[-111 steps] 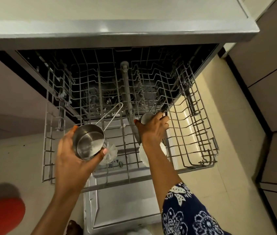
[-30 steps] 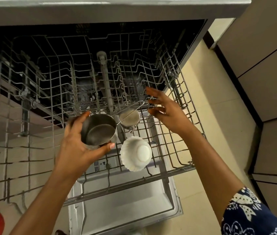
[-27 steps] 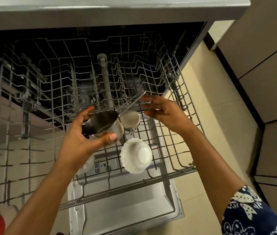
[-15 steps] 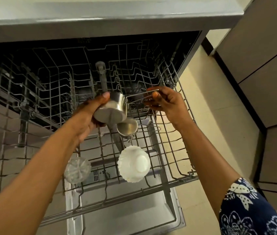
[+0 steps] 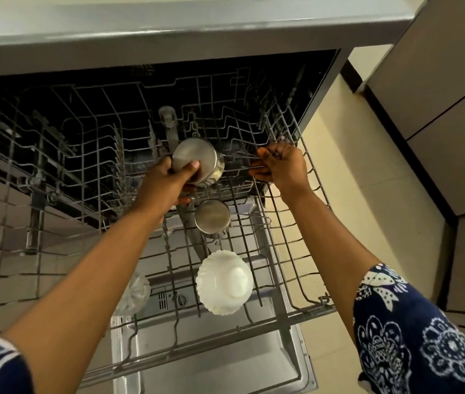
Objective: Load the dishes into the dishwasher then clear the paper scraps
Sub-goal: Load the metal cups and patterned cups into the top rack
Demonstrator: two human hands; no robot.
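Dishwasher [image 5: 83,89] stands open, its door [image 5: 211,365] down and its wire rack [image 5: 225,328] pulled out above the door. Near the rack's front a white bowl [image 5: 224,281] sits upside down, with a clear glass dish [image 5: 134,294] to its left. Over the rack's middle, toward the back, the left hand [image 5: 163,186] grips an upturned steel pan [image 5: 194,157] while the right hand [image 5: 282,166] pinches its wire handle. A smaller steel pan [image 5: 211,220] rests upturned between that pan and the bowl.

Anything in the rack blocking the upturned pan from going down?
Nothing visible does. The pan, gripped by the left hand and the right hand, is farther back over the rack than the small pan and white bowl. The spot right below it is hidden.
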